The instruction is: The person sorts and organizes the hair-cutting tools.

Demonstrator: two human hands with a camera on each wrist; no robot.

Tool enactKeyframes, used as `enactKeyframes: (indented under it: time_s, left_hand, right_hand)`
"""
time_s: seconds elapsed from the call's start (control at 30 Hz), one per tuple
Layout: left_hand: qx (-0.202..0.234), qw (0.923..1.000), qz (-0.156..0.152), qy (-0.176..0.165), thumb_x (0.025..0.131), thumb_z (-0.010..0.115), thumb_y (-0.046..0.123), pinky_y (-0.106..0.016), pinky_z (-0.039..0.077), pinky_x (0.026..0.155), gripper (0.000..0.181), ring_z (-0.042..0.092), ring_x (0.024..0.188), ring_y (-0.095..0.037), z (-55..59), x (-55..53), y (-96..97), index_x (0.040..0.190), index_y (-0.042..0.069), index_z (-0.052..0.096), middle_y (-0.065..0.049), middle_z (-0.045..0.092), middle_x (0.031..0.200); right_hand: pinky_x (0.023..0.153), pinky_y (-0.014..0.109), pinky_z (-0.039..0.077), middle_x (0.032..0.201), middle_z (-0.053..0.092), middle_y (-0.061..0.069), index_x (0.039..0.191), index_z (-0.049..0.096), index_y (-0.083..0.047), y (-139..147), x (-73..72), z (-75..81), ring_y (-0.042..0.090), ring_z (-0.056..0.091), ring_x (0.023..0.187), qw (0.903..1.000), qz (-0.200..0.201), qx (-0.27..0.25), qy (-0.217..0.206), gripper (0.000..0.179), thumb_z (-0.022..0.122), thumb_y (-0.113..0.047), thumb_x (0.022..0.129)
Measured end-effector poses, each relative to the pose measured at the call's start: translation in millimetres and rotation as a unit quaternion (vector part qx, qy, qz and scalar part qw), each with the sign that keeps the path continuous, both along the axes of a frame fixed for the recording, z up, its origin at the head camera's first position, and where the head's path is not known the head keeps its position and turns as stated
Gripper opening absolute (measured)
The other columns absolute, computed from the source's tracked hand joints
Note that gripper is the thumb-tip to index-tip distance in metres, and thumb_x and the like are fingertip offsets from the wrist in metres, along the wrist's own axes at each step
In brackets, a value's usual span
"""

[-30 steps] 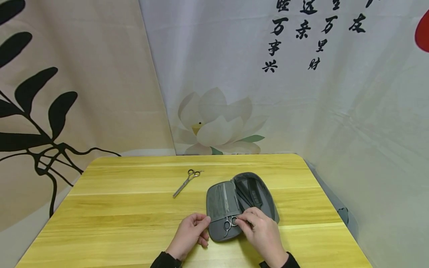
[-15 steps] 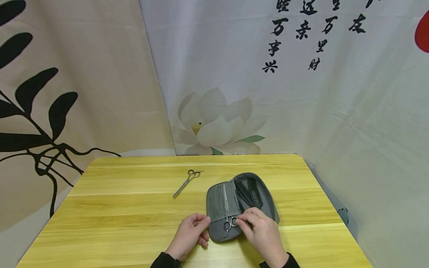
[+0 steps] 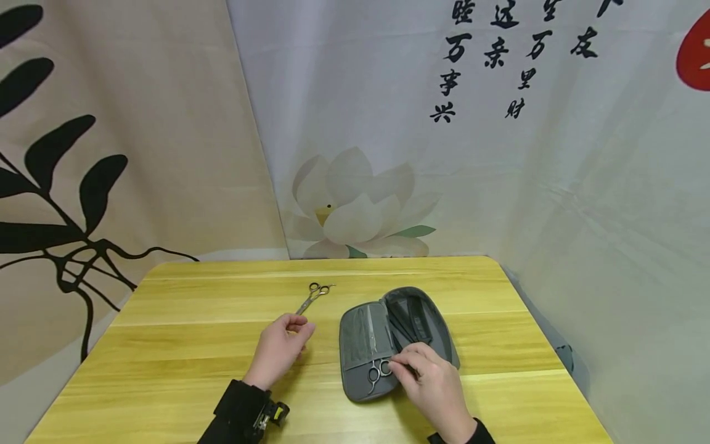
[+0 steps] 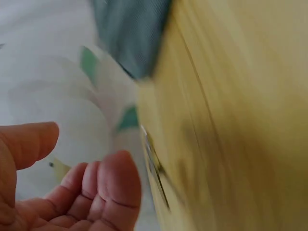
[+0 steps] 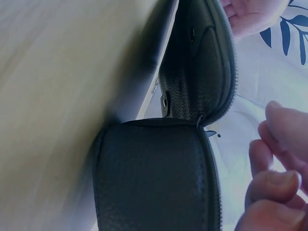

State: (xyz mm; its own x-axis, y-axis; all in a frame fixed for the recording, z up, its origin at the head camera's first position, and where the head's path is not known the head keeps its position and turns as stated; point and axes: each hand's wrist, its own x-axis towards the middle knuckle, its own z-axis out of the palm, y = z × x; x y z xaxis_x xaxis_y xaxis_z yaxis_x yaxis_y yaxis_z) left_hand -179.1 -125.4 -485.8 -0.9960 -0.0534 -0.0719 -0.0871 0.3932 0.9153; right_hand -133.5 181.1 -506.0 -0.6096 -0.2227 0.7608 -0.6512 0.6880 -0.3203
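Observation:
An unzipped grey case (image 3: 355, 382) lies spread on the table. A pair of scissors (image 3: 375, 374) sits in its left half, blades tucked behind a see-through pocket and rings sticking out. My right hand (image 3: 429, 382) hovers over these rings with loosely curled fingers. In the right wrist view, backdrop shows between those fingers (image 5: 279, 185) and the case (image 5: 154, 178), and nothing appears held. A second pair of scissors (image 3: 312, 297) rests on the table farther back. My left hand (image 3: 278, 350) is near its blade end, fingers relaxed and apart from it in the left wrist view (image 4: 118, 187).
Dark items (image 3: 417, 317) fill the right half of the case. The wooden table (image 3: 194, 345) ends at a back edge against printed cloth hangings (image 3: 355, 111). A camera band (image 3: 269, 413) sits on the left wrist.
My left hand has left the case's edge and moved left and away from me toward the loose scissors. The right hand stays at the case; the head view has shifted slightly.

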Motion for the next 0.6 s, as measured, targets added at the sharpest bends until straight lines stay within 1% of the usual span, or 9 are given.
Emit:
enactKeyframes:
  time_s: [0.03,0.07,0.1,0.17,0.27,0.37,0.43,0.53,0.6]
  left_hand:
    - [-0.049,0.9987,-0.001,0.015,0.104,0.071,0.027,-0.033,0.057,0.067,0.036,0.068,0.079,-0.023,-0.4,-6.4,-4.7,0.127,-0.001,0.067,-0.013,0.07,0.108]
    - [-0.094,0.9952,-0.001,0.027,0.104,0.071,0.028,-0.034,0.057,0.07,0.037,0.068,0.083,-0.024,-1.3,-12.9,-9.1,0.127,-0.001,0.067,-0.014,0.071,0.109]
    - [-0.137,0.9898,-0.003,0.039,0.104,0.072,0.028,-0.036,0.057,0.073,0.039,0.069,0.086,-0.025,-2.8,-19.3,-13.3,0.128,-0.002,0.068,-0.015,0.072,0.11]
    - [-0.209,0.9764,-0.009,0.055,0.103,0.073,0.027,-0.041,0.058,0.079,0.041,0.068,0.091,-0.027,-6.8,-31.4,-20.5,0.127,-0.006,0.068,-0.018,0.072,0.11]
    - [-0.287,0.9554,-0.018,0.067,0.1,0.077,0.024,-0.048,0.06,0.082,0.042,0.07,0.092,-0.034,-12.4,-46.5,-28.1,0.124,-0.01,0.069,-0.023,0.071,0.108]
    - [-0.343,0.9365,-0.023,0.069,0.096,0.082,0.023,-0.049,0.061,0.077,0.041,0.069,0.086,-0.035,-15.0,-57.6,-32.4,0.114,-0.011,0.07,-0.024,0.07,0.1]
    - [-0.366,0.9282,-0.026,0.062,0.094,0.083,0.023,-0.046,0.061,0.073,0.038,0.067,0.08,-0.032,-15.4,-63.4,-34.1,0.105,-0.01,0.069,-0.021,0.069,0.093]
    - [-0.384,0.9217,-0.03,0.045,0.093,0.084,0.023,-0.04,0.056,0.063,0.033,0.061,0.07,-0.026,-16.3,-70.7,-35.3,0.09,-0.004,0.065,-0.014,0.063,0.079]
    - [-0.39,0.9196,-0.034,0.034,0.093,0.084,0.022,-0.037,0.051,0.059,0.033,0.056,0.064,-0.023,-17.1,-74.5,-35.2,0.083,0.0,0.062,-0.009,0.059,0.072]
  right_hand:
    - [0.065,0.02,0.058,0.091,0.072,-0.01,0.087,0.08,-0.02,0,-0.1,0.2,0.005,0.071,0.074,1.0,0.003,-0.002,0.002,0.023,0.096,-0.012,0.074]
    - [0.066,0.02,0.058,0.091,0.072,-0.009,0.088,0.08,-0.02,1,-0.3,0.2,0.005,0.071,0.074,1.0,0.006,-0.004,0.004,0.023,0.096,-0.012,0.074]
    - [0.066,0.02,0.058,0.091,0.072,-0.009,0.088,0.08,-0.02,1,-0.4,0.3,0.005,0.071,0.075,0.9999,0.009,-0.005,0.005,0.023,0.096,-0.012,0.074]
    - [0.067,0.02,0.058,0.092,0.072,-0.009,0.089,0.08,-0.02,1,-1.0,0.1,0.006,0.071,0.075,0.9999,0.014,-0.007,0.007,0.023,0.096,-0.011,0.075]
    - [0.069,0.019,0.059,0.092,0.072,-0.008,0.09,0.08,-0.02,2,-1.7,0.2,0.006,0.071,0.076,0.9997,0.019,-0.012,0.006,0.024,0.095,-0.01,0.075]
    - [0.069,0.018,0.058,0.092,0.072,-0.009,0.09,0.08,-0.02,2,-1.9,0.9,0.006,0.071,0.076,0.9996,0.021,-0.016,0.003,0.023,0.095,-0.01,0.076]
    - [0.069,0.017,0.058,0.093,0.072,-0.009,0.091,0.08,-0.02,2,-1.8,1.3,0.006,0.071,0.076,0.9995,0.024,-0.02,-0.001,0.023,0.095,-0.009,0.077]
    - [0.068,0.015,0.056,0.093,0.072,-0.008,0.093,0.08,-0.019,2,-1.6,1.8,0.004,0.07,0.075,0.9993,0.027,-0.025,-0.005,0.023,0.094,-0.009,0.078]
    - [0.066,0.014,0.054,0.094,0.073,-0.008,0.094,0.08,-0.018,2,-1.4,2.0,0.003,0.068,0.074,0.9992,0.029,-0.027,-0.008,0.023,0.094,-0.008,0.079]
